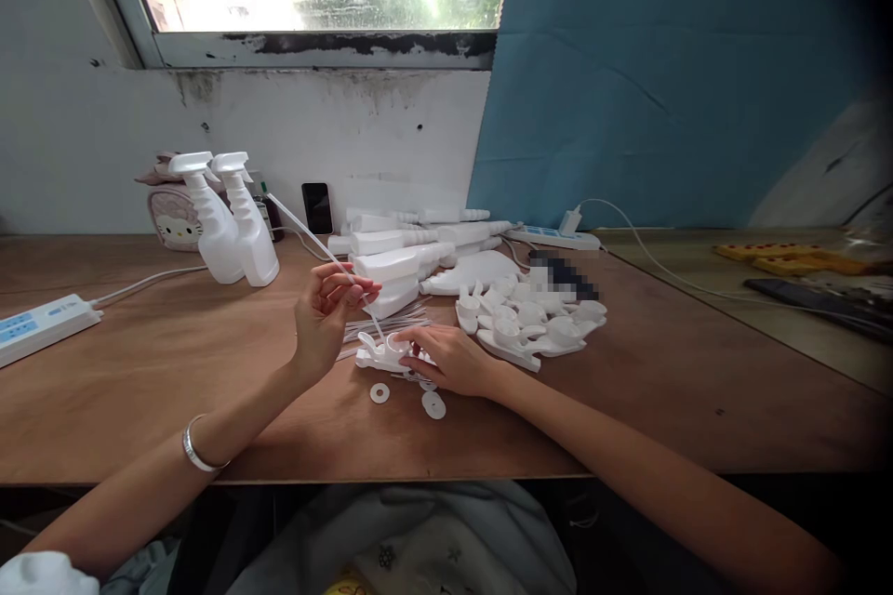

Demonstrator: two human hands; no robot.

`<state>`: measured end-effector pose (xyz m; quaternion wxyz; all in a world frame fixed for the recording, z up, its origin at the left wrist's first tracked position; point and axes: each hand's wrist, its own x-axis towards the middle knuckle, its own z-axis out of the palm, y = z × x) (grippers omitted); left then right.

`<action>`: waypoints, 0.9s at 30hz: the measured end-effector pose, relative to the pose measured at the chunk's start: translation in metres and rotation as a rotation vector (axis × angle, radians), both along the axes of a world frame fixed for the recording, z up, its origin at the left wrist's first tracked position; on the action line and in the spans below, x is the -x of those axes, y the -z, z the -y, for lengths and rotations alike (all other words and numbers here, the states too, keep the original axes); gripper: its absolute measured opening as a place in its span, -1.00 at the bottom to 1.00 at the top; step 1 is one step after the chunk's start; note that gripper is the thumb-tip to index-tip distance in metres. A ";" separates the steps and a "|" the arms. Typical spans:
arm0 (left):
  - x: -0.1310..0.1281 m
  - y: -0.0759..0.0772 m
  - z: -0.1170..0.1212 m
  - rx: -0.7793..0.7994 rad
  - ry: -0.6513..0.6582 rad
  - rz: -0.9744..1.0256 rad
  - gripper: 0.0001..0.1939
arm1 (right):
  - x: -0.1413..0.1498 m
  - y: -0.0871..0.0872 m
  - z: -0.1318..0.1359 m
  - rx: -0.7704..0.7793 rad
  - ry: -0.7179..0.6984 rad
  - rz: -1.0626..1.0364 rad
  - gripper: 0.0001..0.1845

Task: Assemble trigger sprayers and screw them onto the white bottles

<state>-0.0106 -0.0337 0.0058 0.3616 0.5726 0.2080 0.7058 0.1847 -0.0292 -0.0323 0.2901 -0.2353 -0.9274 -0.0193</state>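
Observation:
My left hand pinches a thin white dip tube, which slants down to the right. Its lower end reaches the round collar of a white spray trigger head lying on the table. On that trigger head rests my right hand, fingers closed about the collar. Flat white ring washers lie just in front, with another white disc beside them. Behind my hands is a spread of loose dip tubes. To the right sits a pile of trigger heads.
Empty-looking white bottles are heaped at the back. Two assembled spray bottles stand at left before a pink pouch. A phone leans on the wall. Power strips lie left and back right, with cables.

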 end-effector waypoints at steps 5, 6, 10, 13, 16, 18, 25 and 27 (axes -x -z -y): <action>0.001 -0.001 -0.003 0.007 -0.008 0.043 -0.72 | 0.000 0.000 0.000 0.000 0.003 0.001 -0.75; 0.001 0.000 -0.003 0.005 -0.002 0.044 -0.72 | 0.000 0.000 0.000 0.002 0.004 0.003 -0.75; 0.000 0.002 -0.004 -0.002 0.042 0.026 -0.75 | 0.000 -0.001 0.001 0.014 0.009 0.012 -0.75; -0.001 0.004 -0.004 0.009 0.058 0.003 -0.75 | 0.000 -0.001 0.001 0.026 0.012 0.010 -0.75; 0.000 0.003 -0.004 0.017 0.045 -0.014 -0.74 | 0.000 -0.001 0.001 0.035 0.013 0.007 -0.75; 0.000 0.002 -0.004 0.022 0.028 -0.027 -0.74 | 0.000 0.000 0.001 0.038 0.014 0.004 -0.75; 0.002 0.000 -0.004 -0.002 -0.015 -0.048 -0.73 | -0.001 0.002 0.000 0.041 0.017 -0.004 -0.75; 0.002 0.000 -0.004 -0.010 -0.016 -0.058 -0.75 | -0.001 0.002 0.000 0.043 0.019 -0.003 -0.75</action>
